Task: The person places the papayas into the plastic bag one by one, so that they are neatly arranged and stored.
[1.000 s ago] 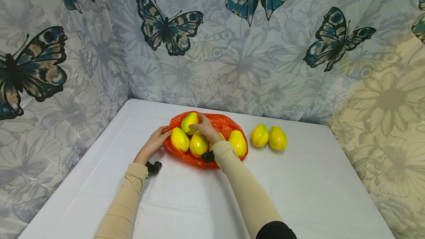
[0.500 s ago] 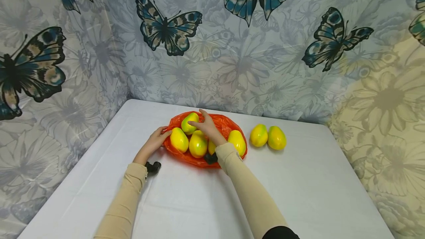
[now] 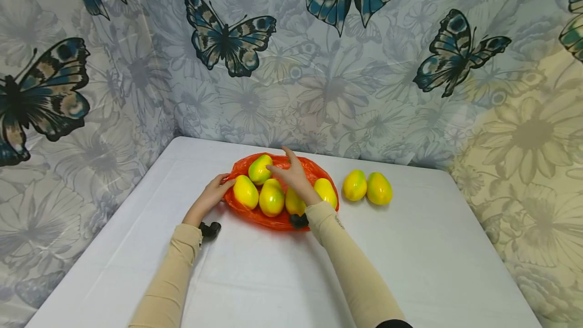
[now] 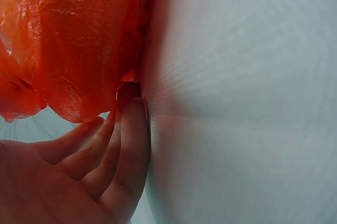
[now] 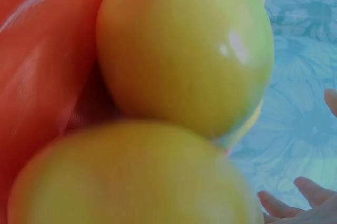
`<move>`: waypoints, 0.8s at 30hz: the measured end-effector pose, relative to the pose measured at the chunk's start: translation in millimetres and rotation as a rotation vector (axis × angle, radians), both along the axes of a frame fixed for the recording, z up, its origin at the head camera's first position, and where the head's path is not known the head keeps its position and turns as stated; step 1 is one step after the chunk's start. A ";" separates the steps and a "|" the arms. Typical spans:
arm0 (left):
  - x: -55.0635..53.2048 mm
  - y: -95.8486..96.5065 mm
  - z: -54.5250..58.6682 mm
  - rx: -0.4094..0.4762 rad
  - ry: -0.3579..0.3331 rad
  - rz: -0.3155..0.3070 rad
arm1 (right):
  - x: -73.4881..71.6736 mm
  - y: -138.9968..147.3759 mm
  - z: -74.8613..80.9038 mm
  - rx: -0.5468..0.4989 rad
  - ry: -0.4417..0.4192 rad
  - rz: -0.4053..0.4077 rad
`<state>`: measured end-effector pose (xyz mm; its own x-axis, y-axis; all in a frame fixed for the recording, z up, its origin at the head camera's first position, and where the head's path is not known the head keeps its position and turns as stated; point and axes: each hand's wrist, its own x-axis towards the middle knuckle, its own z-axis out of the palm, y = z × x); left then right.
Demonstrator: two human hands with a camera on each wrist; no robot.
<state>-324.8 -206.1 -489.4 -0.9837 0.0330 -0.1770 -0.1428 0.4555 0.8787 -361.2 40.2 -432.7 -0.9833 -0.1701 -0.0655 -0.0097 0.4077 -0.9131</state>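
A thin red plastic bag [image 3: 314, 168] lies spread wide on the table, with several yellow mangoes in it. At its left edge my left hand [image 3: 211, 194] touches the bag, thumb by the leftmost mango [image 3: 245, 192]. The left wrist view has these fingers [image 4: 134, 145] fairly straight, their tips at the bag's underside. Over the bag's middle, my right hand [image 3: 297, 178] is spread and holds nothing; its thumb points at the greenish mango [image 3: 260, 168]. Below that wrist sits another mango [image 3: 295, 202], partly covered. In the right wrist view, two mangoes [image 5: 184, 50] fill the middle.
Two more mangoes [image 3: 355, 185] stand side by side on the table, right of the bag. A white cloth covers the table [image 3: 437, 252]. Behind it hangs a grey floral backdrop [image 3: 332, 90] with butterflies. Small black wrist devices [image 3: 210, 231] sit under both wrists.
My right hand has drawn away from the greenish mango, moving right and opening wider. That mango stays in the bag. My left hand keeps its place at the bag's edge.
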 end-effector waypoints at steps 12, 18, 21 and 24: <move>-0.9 1.0 -0.6 0.000 0.000 0.000 | 1.6 34.3 12.4 0.000 0.090 -0.029; -0.9 1.5 -0.4 -0.005 0.003 0.000 | 0.8 53.2 18.8 0.033 0.092 -0.057; -0.9 1.1 -0.8 -0.001 -0.004 0.000 | -0.3 63.9 19.0 0.037 0.114 -0.072; -0.6 0.3 -1.1 0.009 -0.008 0.002 | -0.5 73.8 19.1 0.035 0.134 -0.089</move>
<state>-325.3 -205.7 -490.4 -0.9822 0.0329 -0.1850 -0.1511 0.4473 0.8815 -361.7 114.1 -413.7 -0.9946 -0.0821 0.0632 -0.0933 0.4444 -0.8910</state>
